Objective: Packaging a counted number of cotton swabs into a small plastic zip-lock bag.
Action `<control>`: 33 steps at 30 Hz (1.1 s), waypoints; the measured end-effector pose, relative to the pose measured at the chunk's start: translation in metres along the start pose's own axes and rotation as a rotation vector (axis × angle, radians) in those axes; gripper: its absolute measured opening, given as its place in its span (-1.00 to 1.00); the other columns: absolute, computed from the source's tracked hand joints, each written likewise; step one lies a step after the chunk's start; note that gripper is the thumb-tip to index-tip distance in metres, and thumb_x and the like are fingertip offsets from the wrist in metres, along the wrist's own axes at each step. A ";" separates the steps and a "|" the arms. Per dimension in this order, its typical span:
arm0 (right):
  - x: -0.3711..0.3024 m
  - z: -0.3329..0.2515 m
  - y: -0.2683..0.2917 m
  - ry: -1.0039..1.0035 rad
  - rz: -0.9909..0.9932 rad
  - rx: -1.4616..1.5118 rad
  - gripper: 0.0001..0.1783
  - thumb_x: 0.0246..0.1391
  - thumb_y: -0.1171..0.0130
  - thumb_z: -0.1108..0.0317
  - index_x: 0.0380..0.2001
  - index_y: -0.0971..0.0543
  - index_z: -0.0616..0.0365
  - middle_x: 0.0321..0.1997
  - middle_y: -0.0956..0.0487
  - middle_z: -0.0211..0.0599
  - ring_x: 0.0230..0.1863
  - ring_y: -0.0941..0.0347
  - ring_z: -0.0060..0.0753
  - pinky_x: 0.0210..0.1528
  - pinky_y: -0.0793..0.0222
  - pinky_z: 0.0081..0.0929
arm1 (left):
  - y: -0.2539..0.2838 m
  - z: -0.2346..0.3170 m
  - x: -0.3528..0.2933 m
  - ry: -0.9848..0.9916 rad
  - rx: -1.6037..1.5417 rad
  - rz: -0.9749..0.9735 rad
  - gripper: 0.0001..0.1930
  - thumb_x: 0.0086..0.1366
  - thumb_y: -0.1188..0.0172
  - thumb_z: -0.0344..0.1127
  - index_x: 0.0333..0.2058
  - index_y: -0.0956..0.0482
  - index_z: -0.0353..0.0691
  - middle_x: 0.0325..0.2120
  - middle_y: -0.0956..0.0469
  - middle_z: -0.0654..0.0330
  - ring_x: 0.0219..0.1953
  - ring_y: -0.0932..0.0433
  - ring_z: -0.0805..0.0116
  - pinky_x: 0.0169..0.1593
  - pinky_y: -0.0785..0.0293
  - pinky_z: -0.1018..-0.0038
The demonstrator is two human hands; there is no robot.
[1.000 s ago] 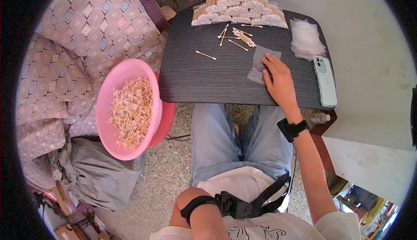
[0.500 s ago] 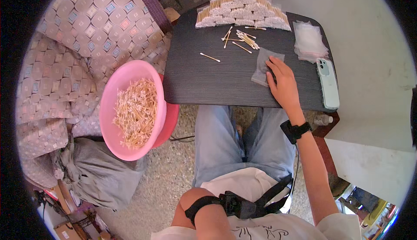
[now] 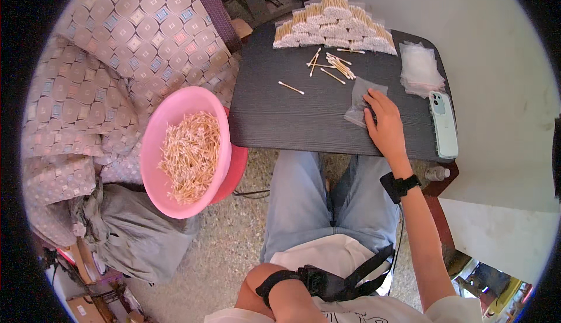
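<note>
My right hand [image 3: 385,123] lies on a small clear plastic bag [image 3: 363,102] on the dark table, its fingers stretched out over the bag's right side. The bag looks flat. Beyond it, several loose cotton swabs [image 3: 340,66] are scattered, with one single swab [image 3: 291,87] lying apart to the left. My left arm [image 3: 280,288] is bent at the lower edge, with a black strap around it; the left hand itself is out of view. To the left of the table, a pink basin [image 3: 153,165] holds a heap of loose cotton swabs [image 3: 193,153].
Filled packs of swabs [image 3: 336,28] are stacked in a pyramid at the table's far edge. At the right lie a pile of clear bags [image 3: 421,69] and a pale phone [image 3: 443,125]. A wall [image 3: 497,89] stands close on the right, and patterned fabric [image 3: 117,89] on the left.
The whole view has shifted slightly, so the table sits a little lower and farther right. My right hand remains on the bag.
</note>
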State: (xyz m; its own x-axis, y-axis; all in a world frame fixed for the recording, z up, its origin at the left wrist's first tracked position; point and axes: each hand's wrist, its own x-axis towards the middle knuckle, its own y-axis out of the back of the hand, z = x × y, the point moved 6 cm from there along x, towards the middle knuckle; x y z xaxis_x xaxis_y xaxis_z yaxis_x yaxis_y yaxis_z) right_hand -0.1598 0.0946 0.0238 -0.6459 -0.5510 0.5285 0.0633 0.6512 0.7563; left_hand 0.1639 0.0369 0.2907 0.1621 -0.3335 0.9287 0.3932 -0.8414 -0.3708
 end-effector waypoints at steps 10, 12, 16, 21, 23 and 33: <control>0.001 -0.009 0.001 0.007 0.023 0.026 -0.71 0.02 -0.04 0.42 -0.13 -0.47 0.22 0.03 -0.43 -0.15 0.07 -0.32 -0.10 0.13 -0.18 -0.22 | 0.021 -0.062 -0.205 0.602 0.572 -1.024 -0.77 0.05 -0.16 -0.28 -0.28 -0.51 -0.16 -0.24 -0.44 0.07 -0.13 -0.42 0.09 -0.08 -0.35 0.21; -0.001 -0.006 0.001 -0.003 0.018 0.010 -0.70 0.03 -0.04 0.42 -0.13 -0.47 0.23 0.03 -0.44 -0.15 0.07 -0.32 -0.09 0.13 -0.18 -0.22 | 0.052 -0.071 -0.250 0.766 0.688 -1.069 -0.68 0.03 -0.21 -0.24 -0.20 -0.49 -0.15 -0.13 -0.37 0.00 -0.03 -0.35 0.04 -0.01 -0.29 0.14; 0.001 -0.002 0.001 0.010 0.004 0.009 -0.70 0.04 -0.03 0.41 -0.12 -0.47 0.22 0.05 -0.43 -0.14 0.08 -0.31 -0.08 0.14 -0.17 -0.21 | 0.087 -0.069 -0.280 1.083 1.082 -1.281 -0.26 -0.01 -0.28 -0.14 0.17 -0.20 -0.03 0.17 -0.04 -0.19 0.21 -0.03 -0.20 0.13 -0.05 -0.11; 0.000 -0.001 0.000 0.003 0.000 -0.008 -0.71 0.06 -0.01 0.42 -0.12 -0.47 0.23 0.04 -0.44 -0.12 0.07 -0.32 -0.06 0.13 -0.17 -0.22 | 0.090 -0.068 -0.290 1.392 1.059 -1.294 -0.05 -0.06 -0.31 -0.04 0.28 0.06 0.24 0.24 0.17 -0.28 0.23 0.07 -0.35 0.13 0.05 -0.24; 0.002 -0.003 0.002 0.006 -0.007 0.006 -0.72 0.04 -0.02 0.43 -0.14 -0.48 0.24 0.05 -0.44 -0.11 0.07 -0.32 -0.05 0.13 -0.18 -0.22 | 0.087 -0.068 -0.290 1.362 1.038 -1.293 -0.02 -0.08 -0.33 -0.01 0.28 0.08 0.27 0.24 0.14 -0.28 0.20 0.02 -0.38 0.10 0.00 -0.25; 0.002 -0.009 0.001 0.009 -0.032 -0.002 -0.71 0.06 -0.02 0.43 -0.12 -0.46 0.29 0.07 -0.42 -0.10 0.09 -0.30 -0.04 0.15 -0.15 -0.23 | 0.085 -0.071 -0.292 1.172 1.112 -1.226 -0.01 -0.14 -0.35 0.01 0.28 0.03 0.29 0.19 -0.01 -0.24 0.12 -0.15 -0.26 0.06 -0.11 -0.09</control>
State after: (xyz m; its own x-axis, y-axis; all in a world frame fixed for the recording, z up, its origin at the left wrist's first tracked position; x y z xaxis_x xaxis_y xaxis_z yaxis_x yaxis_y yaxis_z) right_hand -0.1547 0.0892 0.0287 -0.6409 -0.5761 0.5074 0.0446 0.6319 0.7738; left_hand 0.0859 0.0328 -0.0118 -0.9368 -0.3487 0.0295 0.1672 -0.3719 0.9131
